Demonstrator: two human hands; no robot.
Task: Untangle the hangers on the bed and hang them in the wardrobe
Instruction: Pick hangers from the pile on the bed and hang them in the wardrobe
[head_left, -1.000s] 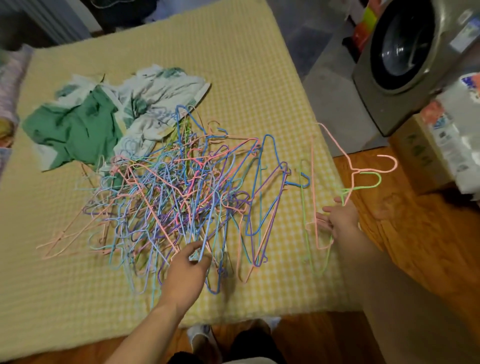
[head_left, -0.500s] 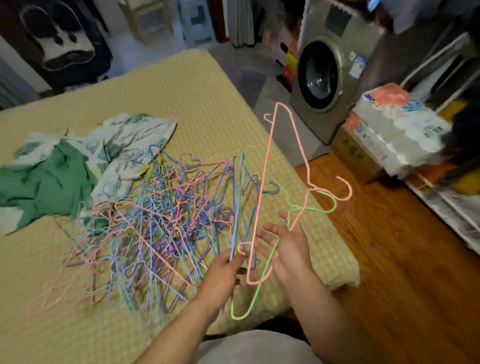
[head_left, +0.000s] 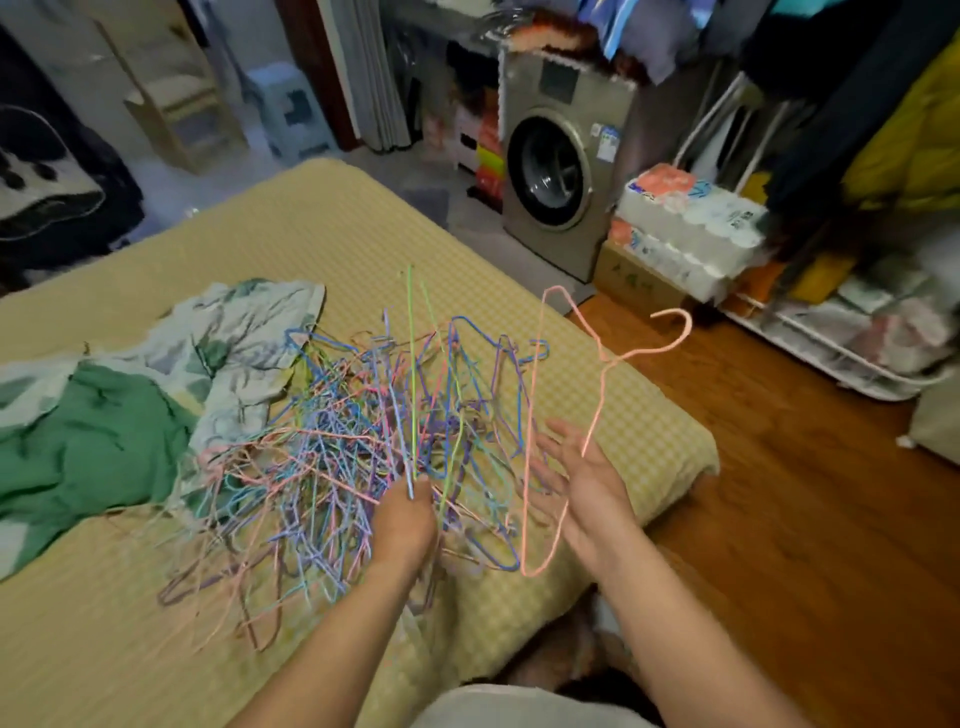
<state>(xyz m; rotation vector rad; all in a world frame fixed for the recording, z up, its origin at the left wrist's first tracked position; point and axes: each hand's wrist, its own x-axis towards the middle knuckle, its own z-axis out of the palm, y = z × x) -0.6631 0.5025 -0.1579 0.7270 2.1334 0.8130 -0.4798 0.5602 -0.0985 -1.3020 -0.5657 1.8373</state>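
A tangled pile of thin coloured wire hangers (head_left: 337, 457) lies on the yellow checked bed (head_left: 322, 249). My left hand (head_left: 405, 514) grips the lower end of a green hanger (head_left: 410, 364), which stands upright above the pile. To its right, my right hand (head_left: 582, 483) has its fingers spread and straight, and a pink hanger (head_left: 602, 374) hangs over it with its hook pointing right. An open wardrobe rack (head_left: 878, 130) with hanging clothes stands at the far right.
Green and white patterned cloth (head_left: 104, 436) lies on the bed to the left of the pile. A washing machine (head_left: 556, 171), stacked tissue packs (head_left: 696, 218) on a cardboard box and a white wire shelf (head_left: 831, 353) line the wooden floor on the right.
The green hanger has left my right hand and now stands upright in my left hand. My right hand keeps only the pink hanger. The view has tilted up toward the room.
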